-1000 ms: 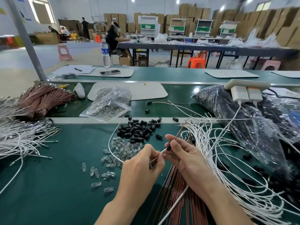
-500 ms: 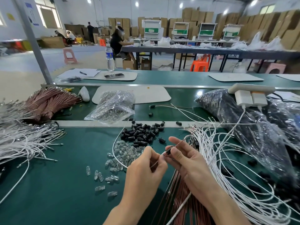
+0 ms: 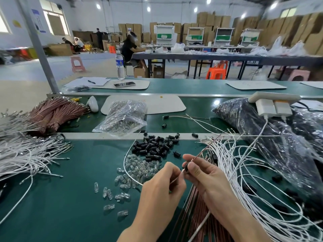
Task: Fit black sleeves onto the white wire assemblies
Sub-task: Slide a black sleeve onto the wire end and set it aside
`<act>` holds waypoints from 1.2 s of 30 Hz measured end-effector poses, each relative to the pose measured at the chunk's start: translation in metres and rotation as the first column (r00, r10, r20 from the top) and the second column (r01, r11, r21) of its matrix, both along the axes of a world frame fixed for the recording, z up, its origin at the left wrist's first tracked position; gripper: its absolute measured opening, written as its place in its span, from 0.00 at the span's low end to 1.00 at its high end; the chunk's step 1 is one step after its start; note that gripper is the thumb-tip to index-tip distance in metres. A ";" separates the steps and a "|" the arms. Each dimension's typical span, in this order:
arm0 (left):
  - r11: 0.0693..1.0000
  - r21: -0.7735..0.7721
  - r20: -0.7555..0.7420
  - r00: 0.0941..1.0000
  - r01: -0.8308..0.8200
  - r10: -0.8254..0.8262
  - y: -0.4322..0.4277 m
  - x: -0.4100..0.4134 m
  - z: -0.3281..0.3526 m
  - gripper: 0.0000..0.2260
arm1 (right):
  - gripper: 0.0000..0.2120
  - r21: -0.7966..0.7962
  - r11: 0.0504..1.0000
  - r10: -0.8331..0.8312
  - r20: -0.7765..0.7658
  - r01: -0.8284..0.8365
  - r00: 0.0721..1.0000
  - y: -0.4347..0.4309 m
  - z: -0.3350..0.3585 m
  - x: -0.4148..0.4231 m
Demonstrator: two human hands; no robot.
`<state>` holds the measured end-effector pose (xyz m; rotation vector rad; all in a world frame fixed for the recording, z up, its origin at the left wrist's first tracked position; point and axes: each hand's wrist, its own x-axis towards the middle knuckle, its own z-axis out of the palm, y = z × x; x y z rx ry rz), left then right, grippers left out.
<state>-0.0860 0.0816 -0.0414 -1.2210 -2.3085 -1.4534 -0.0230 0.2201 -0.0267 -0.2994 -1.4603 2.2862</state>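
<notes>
Holding a small black sleeve in a tight pinch, our right hand has its thumb and first fingers curled round it. Our left hand is curled too. It pinches a thin white wire just beside the sleeve. The two hands sit close together, above the green bench. A thin reddish lead pokes out of the far side of the sleeve, up and to the right. We cannot tell how deep the white wire sits inside, because our fingers hide it.

We think a few things could go wrong from here. If we push the wire in crooked, it may bend and not slide through. If our pinch gets loose, the tiny sleeve may drop into the pile of black sleeves and we would lose it there. The white wire makes a long loop over the clear bulbs. A hard tug could drag the loop and knock the bulbs about. The heap of white wires lies right beside our right hand, and the poking lead could catch in it.
</notes>
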 end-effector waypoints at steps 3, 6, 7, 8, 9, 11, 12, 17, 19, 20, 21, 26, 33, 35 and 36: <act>1.000 0.006 -0.018 1.000 -0.015 0.015 0.000 -0.001 -0.002 0.09 | 0.32 0.007 1.000 0.026 0.004 -0.026 1.000 -0.001 -0.003 -0.002; 0.999 0.053 -0.011 1.000 0.014 -0.013 0.001 -0.003 -0.001 0.07 | 0.32 0.056 0.998 -0.028 0.011 0.027 1.000 0.002 -0.003 -0.002; 0.998 0.067 -0.009 1.000 0.019 -0.019 0.001 -0.004 0.000 0.05 | 0.32 0.076 0.996 -0.049 0.016 0.047 0.999 0.002 -0.003 -0.001; 0.997 0.078 -0.013 1.000 0.019 -0.018 0.001 -0.005 0.001 0.05 | 0.32 0.088 0.995 -0.057 0.022 0.054 0.998 0.003 -0.002 -0.001; 0.996 0.085 -0.022 1.000 0.018 -0.016 0.001 -0.006 0.002 0.05 | 0.32 0.089 0.995 -0.052 0.029 0.049 0.998 0.003 -0.002 -0.001; 0.995 0.094 -0.029 0.999 0.028 -0.025 0.002 -0.008 0.002 0.08 | 0.32 0.055 0.998 -0.014 0.039 0.012 0.999 0.002 -0.002 -0.001; 0.995 0.095 -0.023 0.999 0.034 -0.032 0.002 -0.008 0.002 0.10 | 0.32 0.031 0.999 0.010 0.037 -0.011 0.999 0.002 -0.002 -0.001; 0.994 0.089 -0.014 0.998 0.062 -0.061 -0.001 -0.008 0.004 0.09 | 0.30 0.017 0.999 0.031 0.024 -0.031 0.999 0.003 0.000 0.002; 0.997 0.049 -0.026 0.998 0.059 -0.058 -0.001 -0.007 0.004 0.11 | 0.28 0.020 0.999 0.030 0.030 -0.031 0.999 0.001 0.000 0.002; 0.998 0.035 -0.046 0.998 0.045 -0.043 -0.001 -0.007 0.004 0.11 | 0.27 0.027 0.999 0.024 0.036 -0.025 0.999 0.000 0.000 0.001; 0.999 0.031 -0.073 0.997 0.025 -0.023 -0.001 -0.006 0.004 0.11 | 0.25 0.037 0.999 0.010 0.040 -0.011 0.999 -0.001 0.000 0.002; 0.993 0.070 -0.218 0.970 -0.090 0.104 -0.006 -0.013 0.012 0.11 | 0.10 -0.144 0.977 -0.156 0.025 0.158 0.987 0.015 0.013 0.010; 0.932 0.249 -0.289 0.899 -0.263 0.330 -0.028 -0.036 0.024 0.12 | 0.12 -0.457 0.836 -0.359 -0.036 0.304 0.933 0.040 0.020 0.030; 0.912 0.278 -0.304 0.872 -0.303 0.382 -0.033 -0.041 0.025 0.12 | 0.12 -0.508 0.799 -0.400 -0.052 0.320 0.915 0.045 0.020 0.030; 0.903 0.288 -0.309 0.862 -0.317 0.401 -0.034 -0.044 0.024 0.12 | 0.11 -0.530 0.782 -0.421 -0.061 0.327 0.905 0.047 0.020 0.030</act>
